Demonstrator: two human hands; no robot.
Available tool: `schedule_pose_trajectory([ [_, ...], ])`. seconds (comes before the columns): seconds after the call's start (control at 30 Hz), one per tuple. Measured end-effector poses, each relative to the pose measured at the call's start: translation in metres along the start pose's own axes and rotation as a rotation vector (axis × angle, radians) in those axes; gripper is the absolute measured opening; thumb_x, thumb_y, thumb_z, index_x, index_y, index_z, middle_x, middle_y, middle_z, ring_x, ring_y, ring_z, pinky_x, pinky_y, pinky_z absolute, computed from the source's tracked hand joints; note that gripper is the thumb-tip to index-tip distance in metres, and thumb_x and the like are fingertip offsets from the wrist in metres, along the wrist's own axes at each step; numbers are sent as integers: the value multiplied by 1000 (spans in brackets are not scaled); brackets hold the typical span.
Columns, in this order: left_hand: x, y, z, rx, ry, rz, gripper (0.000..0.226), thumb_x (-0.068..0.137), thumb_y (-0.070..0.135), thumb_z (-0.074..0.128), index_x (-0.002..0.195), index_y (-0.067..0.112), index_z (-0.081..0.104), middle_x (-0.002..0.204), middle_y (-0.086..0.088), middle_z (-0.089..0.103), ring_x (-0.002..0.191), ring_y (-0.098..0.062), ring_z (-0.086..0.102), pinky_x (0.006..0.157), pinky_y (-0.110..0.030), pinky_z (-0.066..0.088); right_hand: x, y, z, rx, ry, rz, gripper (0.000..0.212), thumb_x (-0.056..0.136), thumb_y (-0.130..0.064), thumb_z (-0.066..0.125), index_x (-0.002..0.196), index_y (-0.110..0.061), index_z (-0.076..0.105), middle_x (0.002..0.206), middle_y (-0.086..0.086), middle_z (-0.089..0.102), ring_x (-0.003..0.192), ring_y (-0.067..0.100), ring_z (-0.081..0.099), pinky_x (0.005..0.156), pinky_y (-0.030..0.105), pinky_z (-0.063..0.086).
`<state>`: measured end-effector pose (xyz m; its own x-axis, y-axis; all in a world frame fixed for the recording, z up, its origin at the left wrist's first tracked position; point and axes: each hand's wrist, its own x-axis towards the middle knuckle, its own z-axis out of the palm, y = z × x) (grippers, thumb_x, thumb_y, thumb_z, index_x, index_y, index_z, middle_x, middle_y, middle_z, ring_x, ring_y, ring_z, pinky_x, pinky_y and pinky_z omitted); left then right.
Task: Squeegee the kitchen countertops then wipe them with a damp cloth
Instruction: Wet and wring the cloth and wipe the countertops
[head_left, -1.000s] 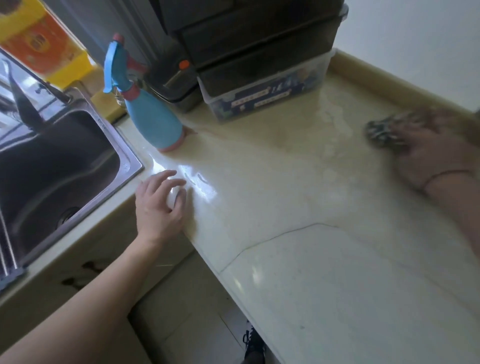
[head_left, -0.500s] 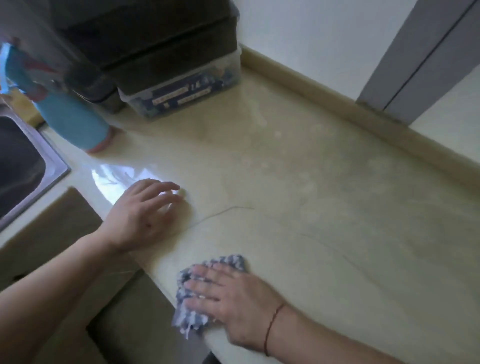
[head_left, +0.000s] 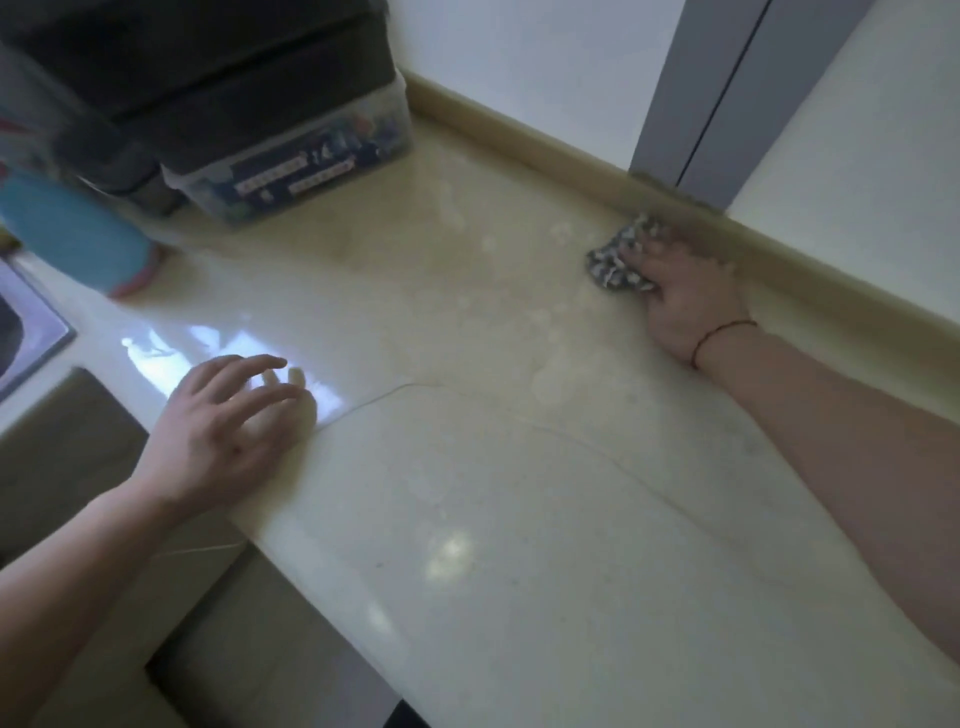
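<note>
So, wiping stage as I read it:
R hand: my right hand (head_left: 685, 296) presses the cloth (head_left: 615, 260) flat on the surface (head_left: 519, 519), far side, right against the back kerb (head_left: 545, 148); fingers (head_left: 641, 248) laid over the cloth rather than bunched round it, prob. to spread pressure.
L hand: my left hand (head_left: 223, 431) rests on the near edge, fingers loosely spread, holding nothing; I'd say it's bracing me for the reach.
Cloth: bunched, checked, mostly under the palm.
Spray bottle (head_left: 78, 234): parked far left by the sink (head_left: 31, 332), out of the wipe path.
Storage box (head_left: 291, 171): back corner w/ dark bins stacked on top.
Squeegee: not in view.
</note>
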<state>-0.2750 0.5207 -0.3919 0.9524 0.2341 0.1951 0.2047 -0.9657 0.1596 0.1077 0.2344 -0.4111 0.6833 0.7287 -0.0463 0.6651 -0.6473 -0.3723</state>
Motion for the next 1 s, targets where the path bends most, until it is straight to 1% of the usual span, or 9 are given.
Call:
schedule_pose_trajectory([
  [0.1,-6,3,0,-19,51,-16,36,92,36,52,101,10,75,117,-14,64,94,-38,59,92,-47,43,-27,-37,17,42,61,32,49,92,-14,45,141,-19,50,153,5,37,145,27,28,119,36,19],
  [0.23,-12,6,4,-48,84,-78,34,91,36,53,101,11,75,117,-13,65,95,-37,60,93,-46,44,-108,-119,51,154,-15,-210,54,75,-15,47,126,-15,65,137,9,57,130,33,49,112,48,33],
  [0.4,-23,15,6,-65,63,-45,29,88,33,59,104,15,74,122,-11,62,103,-36,57,93,-45,43,-210,-212,80,161,-129,-420,54,66,-22,49,115,-25,71,127,-2,65,124,22,57,109,41,38],
  [0.53,-32,24,7,-101,-17,49,33,88,34,59,114,17,70,127,-8,59,107,-34,54,96,-44,40,-257,-209,85,21,-300,-564,57,68,-35,38,117,-37,67,133,-13,60,130,14,50,110,36,37],
  [0.67,-33,40,10,-140,-28,97,37,88,33,56,114,10,69,126,-9,60,106,-35,55,94,-45,40,-252,-161,75,84,-411,-853,51,69,-17,64,118,-29,68,136,-8,58,137,18,43,112,41,36],
  [0.73,-32,48,12,-169,-33,102,36,89,33,55,113,11,70,126,-10,59,106,-34,54,95,-45,41,-232,-127,67,126,-345,-812,56,65,0,65,117,-21,69,135,-2,60,136,22,44,111,43,38],
  [0.83,-29,66,14,-179,-50,87,33,90,34,53,110,18,74,126,-10,60,108,-36,54,97,-47,41,-180,-58,45,214,-189,-514,46,83,1,47,121,-18,67,133,6,61,132,29,48,112,47,35],
  [0.9,-28,84,15,-187,-57,83,32,91,36,52,107,21,75,126,-9,61,109,-36,54,97,-48,41,-147,-7,20,171,-147,-371,43,86,-5,41,120,-11,68,133,13,60,130,32,48,114,39,32],
  [1.0,-32,115,17,-184,-69,54,35,94,41,48,108,23,75,127,-8,60,111,-35,54,98,-49,41,-110,54,-17,88,-84,-191,63,72,-2,34,129,-7,60,142,17,49,138,34,36,116,27,18],
])
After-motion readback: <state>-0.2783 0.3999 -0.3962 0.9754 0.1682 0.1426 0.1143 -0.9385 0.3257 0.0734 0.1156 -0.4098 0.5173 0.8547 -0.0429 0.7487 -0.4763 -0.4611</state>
